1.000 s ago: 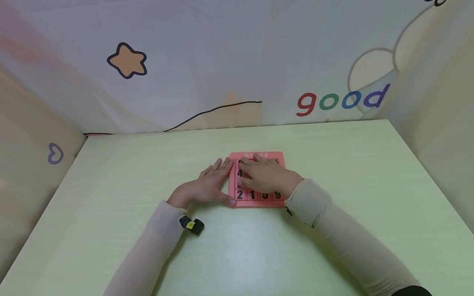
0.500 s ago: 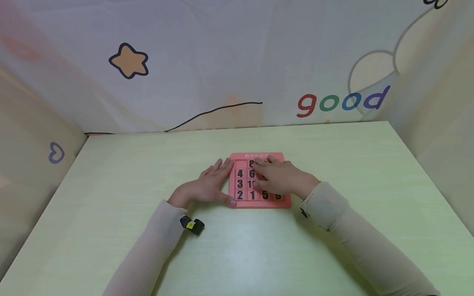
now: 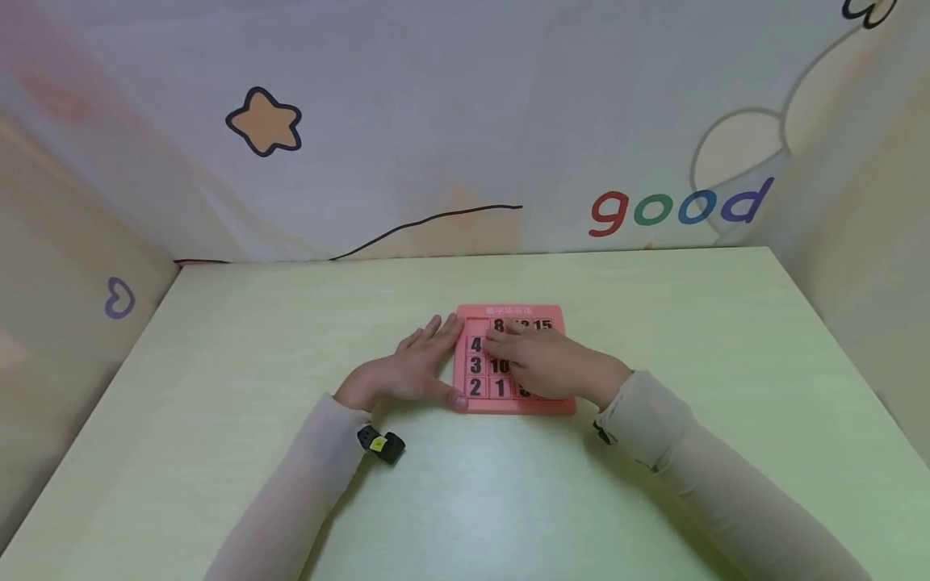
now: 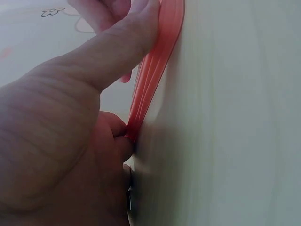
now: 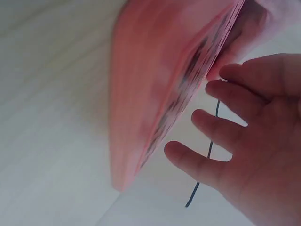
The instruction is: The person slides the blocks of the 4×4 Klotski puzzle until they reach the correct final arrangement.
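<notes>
A pink sliding number puzzle [image 3: 519, 407] lies flat on the table. An empty slot shows in its upper left corner, with the 8 beside it and the 4 below. My left hand [image 3: 407, 373] braces its left edge, fingers extended, thumb at the lower left corner. In the left wrist view the thumb [image 4: 127, 37] touches the puzzle's rim [image 4: 160, 52]. Over the tiles reaches my right hand [image 3: 559, 363], its fingertips at the second row near the 4. It covers several tiles on the right. The right wrist view shows its fingers spread, near the puzzle's face [image 5: 181, 89].
The pale green table [image 3: 291, 323] extends around the puzzle. Behind it hangs a printed cloth [image 3: 436, 121] with a star and the word "good". Cloth walls also stand at left and right. A small black device [image 3: 383, 444] sits at my left wrist.
The top-row tiles have shifted right, leaving the upper left slot empty. My right hand moved right, then its fingertips came down to the second row. The left hand stays at the edge.
</notes>
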A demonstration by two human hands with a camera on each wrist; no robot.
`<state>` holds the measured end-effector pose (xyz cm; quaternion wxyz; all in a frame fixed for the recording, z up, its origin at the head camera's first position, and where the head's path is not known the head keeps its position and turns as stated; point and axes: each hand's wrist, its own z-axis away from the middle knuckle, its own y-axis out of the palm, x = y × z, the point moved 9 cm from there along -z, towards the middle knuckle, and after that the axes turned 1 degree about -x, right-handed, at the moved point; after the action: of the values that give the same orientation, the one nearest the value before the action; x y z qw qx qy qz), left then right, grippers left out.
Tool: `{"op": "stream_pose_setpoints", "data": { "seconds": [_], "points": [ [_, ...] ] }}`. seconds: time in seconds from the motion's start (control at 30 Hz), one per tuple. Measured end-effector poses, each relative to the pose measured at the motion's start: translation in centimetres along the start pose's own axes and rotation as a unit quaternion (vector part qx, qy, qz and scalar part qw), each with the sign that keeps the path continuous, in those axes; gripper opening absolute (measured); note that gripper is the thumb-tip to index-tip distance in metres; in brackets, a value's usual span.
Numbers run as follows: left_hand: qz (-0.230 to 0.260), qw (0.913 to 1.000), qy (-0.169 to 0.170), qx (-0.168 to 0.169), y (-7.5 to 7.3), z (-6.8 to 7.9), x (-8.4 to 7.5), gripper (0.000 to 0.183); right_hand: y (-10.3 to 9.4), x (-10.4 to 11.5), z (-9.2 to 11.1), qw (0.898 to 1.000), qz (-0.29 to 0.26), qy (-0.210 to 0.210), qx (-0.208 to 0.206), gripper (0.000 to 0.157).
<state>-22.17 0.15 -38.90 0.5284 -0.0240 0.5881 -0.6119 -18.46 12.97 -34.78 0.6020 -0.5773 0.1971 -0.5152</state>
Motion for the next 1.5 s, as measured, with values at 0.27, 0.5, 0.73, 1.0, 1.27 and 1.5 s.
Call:
{"op": "stream_pose_setpoints", "data": {
  "seconds": [0.27,0.5,0.73,1.0,1.27,1.5],
  "points": [
    [-0.002,1.0000,0.005,0.003,-0.1,0.0,0.0,0.121,0.3,1.3,-0.3,0.999,0.050,-0.011,0.012,0.052],
    [0.000,1.0000,0.002,0.005,0.1,-0.2,0.2,0.122,0.6,0.9,-0.7,0.998,0.061,-0.001,0.018,0.057],
    [0.001,1.0000,-0.001,0.007,0.1,-0.2,0.2,0.123,0.5,-0.3,-2.2,0.997,0.058,0.031,0.031,0.065],
    [-0.010,0.9999,0.005,0.007,0.0,-0.2,0.0,0.122,-0.1,0.4,-1.7,0.998,0.060,0.008,0.010,0.064],
    [-0.012,0.9999,0.006,0.004,-0.3,0.0,0.2,0.121,0.1,2.7,0.6,0.995,0.081,-0.063,-0.013,0.054],
    [-0.007,1.0000,-0.001,0.003,0.1,-0.3,0.5,0.121,1.6,3.0,1.8,0.991,0.099,-0.090,-0.012,0.050]
  ]
}}
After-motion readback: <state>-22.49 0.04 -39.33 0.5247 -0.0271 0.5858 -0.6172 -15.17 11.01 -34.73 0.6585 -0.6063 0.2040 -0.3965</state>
